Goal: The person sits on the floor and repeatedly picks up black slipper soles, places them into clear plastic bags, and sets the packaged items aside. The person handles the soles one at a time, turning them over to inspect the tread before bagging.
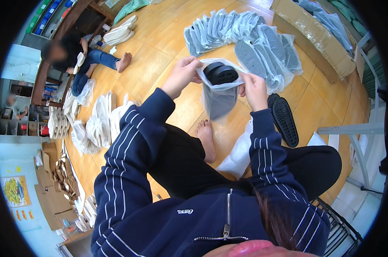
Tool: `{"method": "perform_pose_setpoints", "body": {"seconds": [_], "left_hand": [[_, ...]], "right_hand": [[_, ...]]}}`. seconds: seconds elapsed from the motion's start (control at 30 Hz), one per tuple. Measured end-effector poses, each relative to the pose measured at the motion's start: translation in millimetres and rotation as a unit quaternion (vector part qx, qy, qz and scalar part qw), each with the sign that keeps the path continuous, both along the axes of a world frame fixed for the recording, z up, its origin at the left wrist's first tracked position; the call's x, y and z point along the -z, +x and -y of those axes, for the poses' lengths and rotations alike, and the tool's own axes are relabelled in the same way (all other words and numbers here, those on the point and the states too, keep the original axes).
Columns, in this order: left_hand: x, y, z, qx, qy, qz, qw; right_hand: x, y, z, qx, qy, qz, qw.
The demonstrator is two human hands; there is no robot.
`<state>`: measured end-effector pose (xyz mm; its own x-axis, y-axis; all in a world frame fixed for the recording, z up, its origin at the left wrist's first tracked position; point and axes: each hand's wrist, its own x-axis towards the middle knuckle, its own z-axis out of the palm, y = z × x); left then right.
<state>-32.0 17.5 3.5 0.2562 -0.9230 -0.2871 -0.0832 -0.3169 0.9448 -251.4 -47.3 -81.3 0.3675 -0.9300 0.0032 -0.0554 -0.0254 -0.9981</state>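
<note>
Between my hands a translucent plastic bag [218, 102] hangs with its mouth spread. A pair of black shoe soles [221, 73] sits in the bag's opening, heel ends showing, the rest inside the plastic. My left hand [186, 76] pinches the bag's rim on the left. On the other side my right hand [254, 91] grips the rim, fingers closed. To the right of my right forearm, black ridged soles [283, 120] lie on the floor. Beneath the right sleeve is a bunch of white plastic bags [237, 150], partly hidden by my arm.
Bagged grey soles [262, 51] lie in rows ahead, beside a long cardboard box [313, 40]. White bagged soles [100, 122] are piled at left. A seated person [80, 60] holds a pale sole farther off. A metal frame [352, 129] stands at right.
</note>
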Motion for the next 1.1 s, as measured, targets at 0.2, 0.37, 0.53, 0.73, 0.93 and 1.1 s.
{"method": "perform_pose_setpoints", "body": {"seconds": [0.2,0.37,0.53,0.73,0.93,1.1], "left_hand": [[-6,-13,-7,0.111,0.007,-0.005,0.994],[0,-28,-13,0.157,0.030,0.050,0.986],[6,-31,-11,0.184,0.041,0.069,0.980],[1,-23,-15,0.183,0.094,0.089,0.975],[-31,-30,-24,0.157,-0.105,0.225,0.956],[-43,-26,-33,0.255,-0.114,0.276,0.920]], "right_hand": [[-14,-3,-6,-0.170,-0.201,0.022,0.964],[-20,17,-30,-0.165,-0.240,-0.261,0.921],[-19,4,-17,-0.269,-0.146,-0.374,0.875],[1,12,-18,-0.245,-0.068,-0.270,0.929],[19,-35,56,0.079,0.123,-0.038,0.989],[-71,-65,161,0.291,0.032,0.240,0.926]]}}
